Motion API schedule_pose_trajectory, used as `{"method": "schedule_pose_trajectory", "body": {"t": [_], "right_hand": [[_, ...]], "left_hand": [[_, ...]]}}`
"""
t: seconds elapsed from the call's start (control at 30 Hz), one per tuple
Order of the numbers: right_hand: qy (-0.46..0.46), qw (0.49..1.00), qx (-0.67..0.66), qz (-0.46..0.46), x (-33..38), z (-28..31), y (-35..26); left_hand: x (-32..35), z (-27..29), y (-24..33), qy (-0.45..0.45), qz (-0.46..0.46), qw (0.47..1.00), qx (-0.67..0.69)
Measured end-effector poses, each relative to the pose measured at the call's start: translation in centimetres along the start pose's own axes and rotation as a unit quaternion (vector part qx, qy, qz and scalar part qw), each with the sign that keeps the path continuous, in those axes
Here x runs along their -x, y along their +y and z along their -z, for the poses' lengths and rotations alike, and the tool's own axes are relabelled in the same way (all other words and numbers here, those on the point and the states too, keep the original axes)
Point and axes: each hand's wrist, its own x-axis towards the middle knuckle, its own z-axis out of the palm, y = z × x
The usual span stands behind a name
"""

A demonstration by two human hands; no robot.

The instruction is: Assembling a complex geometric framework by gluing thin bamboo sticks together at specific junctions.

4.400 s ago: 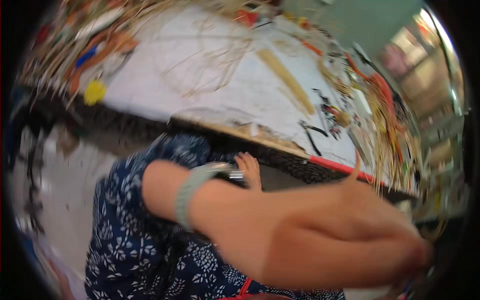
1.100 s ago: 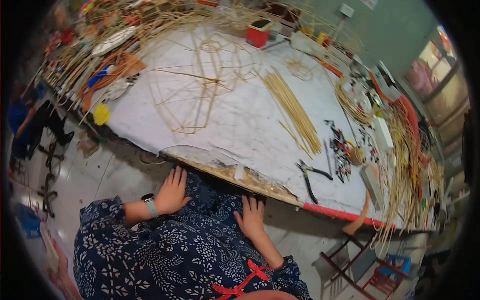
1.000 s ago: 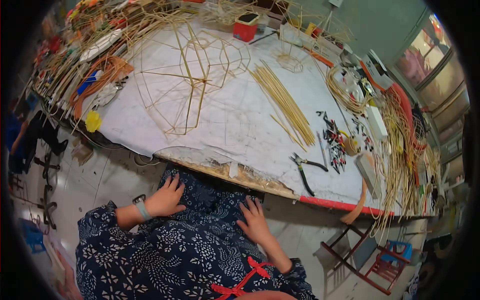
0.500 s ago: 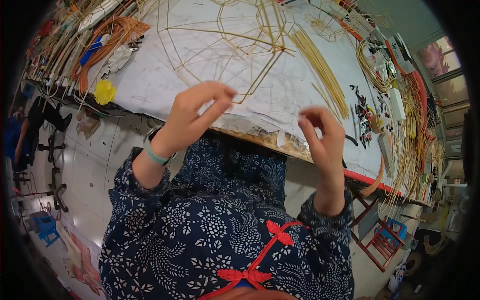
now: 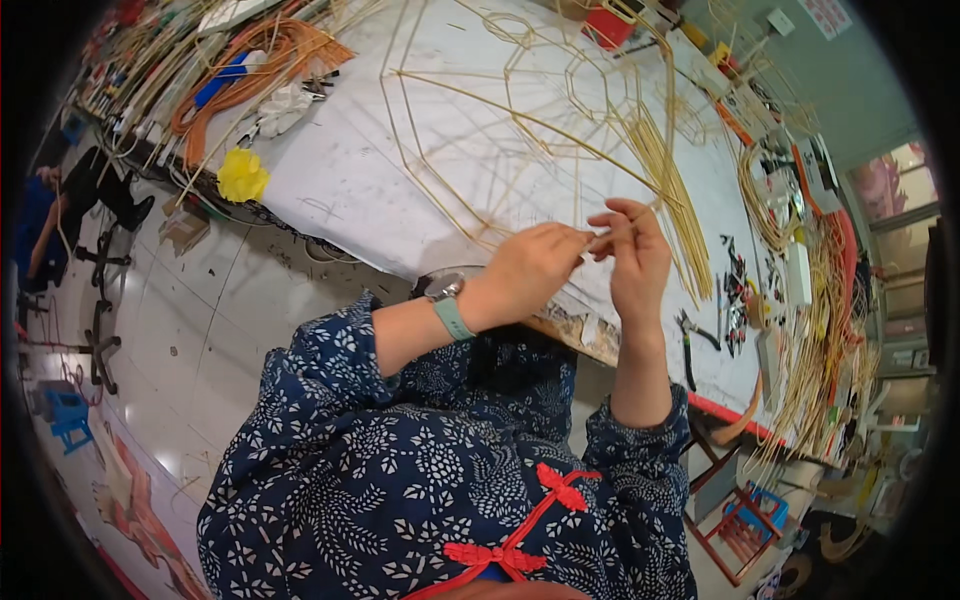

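A large open frame of thin bamboo-like strips (image 5: 520, 115), with polygon rings, lies across the far middle of the white-covered table (image 5: 330, 190). At its near side my left hand (image 5: 532, 272) and my right hand (image 5: 640, 262) meet, fingertips almost touching. Both have thumb and fingers pinched together. Whatever is between the fingertips is too small and hidden to name. Some of the frame's near strips pass behind my hands. Just beyond my right hand lies a bundle of straight pale sticks (image 5: 685, 225).
Pliers with dark handles (image 5: 688, 350) lie at the right, near several small tools (image 5: 737, 290). Long loose strips (image 5: 810, 340) crowd the right edge. At the left are a coil of orange strips (image 5: 200, 125) and a yellow flower-like piece (image 5: 242, 175). A red stool (image 5: 735, 540) stands below.
My hands, apart before, have come together. The left hand moved right. The frame has turned or shifted rightward, and the view has moved slightly, showing the pliers more fully.
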Motion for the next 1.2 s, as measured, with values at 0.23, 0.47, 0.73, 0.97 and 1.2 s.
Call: {"method": "schedule_pose_trajectory", "body": {"t": [0.23, 0.47, 0.73, 0.97, 1.2], "right_hand": [[-0.005, 1.0, 0.013, 0.012, -0.7, 7.2, 1.7], [0.079, 0.996, -0.039, 0.0, -0.1, 11.2, 3.8], [0.128, 0.989, 0.036, 0.07, 2.6, 8.3, 4.6], [0.13, 0.989, 0.066, 0.024, 2.6, 8.2, 6.7], [0.107, 0.994, -0.008, -0.005, 1.9, 6.5, 8.0]], "left_hand": [[-1.5, -1.3, 3.3, 0.05, -0.048, 0.996, 0.049], [2.4, 6.0, -1.2, 0.255, 0.062, 0.96, -0.102], [4.2, 3.5, -8.6, 0.267, 0.348, 0.861, 0.26], [2.4, 3.0, -7.0, 0.194, 0.36, 0.823, 0.394], [-0.3, 6.0, -7.3, 0.197, 0.323, 0.854, 0.357]]}}
